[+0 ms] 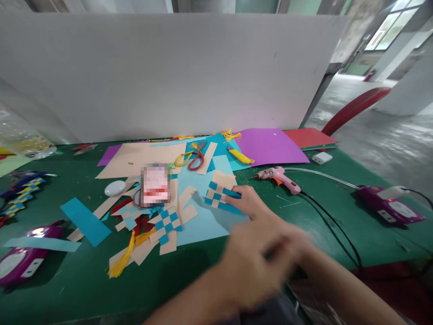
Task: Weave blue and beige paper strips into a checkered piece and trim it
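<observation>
Paper weave (216, 194) partly behind fingers (246, 194)

From my end I see a green table (84, 291); on it lie a pink glue gun (282, 179), a white charger (322, 157), a light-blue sheet (198, 228); purple power strips (385, 212) sit either side.

Blue-and-peach paper weave (217, 197) in the right hand (253, 204), blurry left hand (252, 258) nearby.

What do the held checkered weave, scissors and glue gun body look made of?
Checkered weave: likely matte paper or thin card; flat, crisp-edged strips.
Scissors: grey blades, apparently metal; red and yellow handles, probably smooth plastic.
Glue gun: pink body, probably moulded plastic; smooth, rounded contours.
</observation>
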{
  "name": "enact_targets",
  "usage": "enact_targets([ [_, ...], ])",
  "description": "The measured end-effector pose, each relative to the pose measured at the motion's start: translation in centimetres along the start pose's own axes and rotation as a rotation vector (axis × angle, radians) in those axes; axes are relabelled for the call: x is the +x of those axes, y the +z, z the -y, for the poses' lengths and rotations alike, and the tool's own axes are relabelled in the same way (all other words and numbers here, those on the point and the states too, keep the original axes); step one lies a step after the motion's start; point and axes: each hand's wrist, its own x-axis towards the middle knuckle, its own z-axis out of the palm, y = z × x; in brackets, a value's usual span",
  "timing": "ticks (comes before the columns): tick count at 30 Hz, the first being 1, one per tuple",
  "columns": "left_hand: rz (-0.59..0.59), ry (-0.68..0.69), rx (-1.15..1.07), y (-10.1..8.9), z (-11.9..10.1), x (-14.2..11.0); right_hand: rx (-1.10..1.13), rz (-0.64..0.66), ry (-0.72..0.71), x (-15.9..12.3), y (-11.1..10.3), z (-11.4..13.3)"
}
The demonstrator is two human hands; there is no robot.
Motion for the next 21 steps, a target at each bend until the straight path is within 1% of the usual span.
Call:
enact_targets([
  [2, -0.317, -0.063, 0.025, -3.1, 2.9, 1.5, -0.006, 0.022, -0.039, 0.6, -0.7, 0.2],
  [3, -0.44, -0.112, 0.027, -4.7, 4.7, 2.2, -0.015, 0.033, -0.051, 0.9, -1.0, 0.4],
  [4, -0.504, -0.164, 0.037, -6.1, 6.4, 2.8, -0.024, 0.053, -0.058, 1.2, -1.4, 0.6],
  [5, -0.435, -0.226, -0.009, -7.3, 8.0, 3.2, -0.018, 0.076, -0.062, 1.4, -1.7, 0.8],
  [6, -0.31, -0.299, -0.063, -8.2, 9.3, 3.4, 0.006, 0.111, -0.067, 1.6, -1.9, 1.0],
  [7, -0.136, -0.369, -0.105, -8.7, 10.3, 3.5, 0.04, 0.146, -0.069, 1.7, -2.1, 1.2],
  [9, 0.082, -0.428, -0.181, -8.8, 11.5, 3.2, 0.102, 0.188, -0.073, 2.0, -2.2, 1.2],
  [10, 0.147, -0.442, -0.222, -8.6, 11.7, 3.0, 0.115, 0.192, -0.073, 2.1, -2.2, 1.1],
  [11, 0.174, -0.447, -0.245, -8.2, 11.8, 2.8, 0.118, 0.187, -0.073, 2.2, -2.1, 1.0],
  [12, 0.176, -0.444, -0.247, -7.9, 11.9, 2.6, 0.116, 0.177, -0.075, 2.3, -2.1, 0.7],
  [15, 0.119, -0.396, -0.14, -7.3, 12.0, 2.5, 0.103, 0.156, -0.086, 2.5, -1.8, -0.1],
  [21, 0.048, -0.302, 0.124, -8.0, 12.0, 2.7, -0.003, 0.093, -0.153, 2.1, -1.2, -1.0],
])
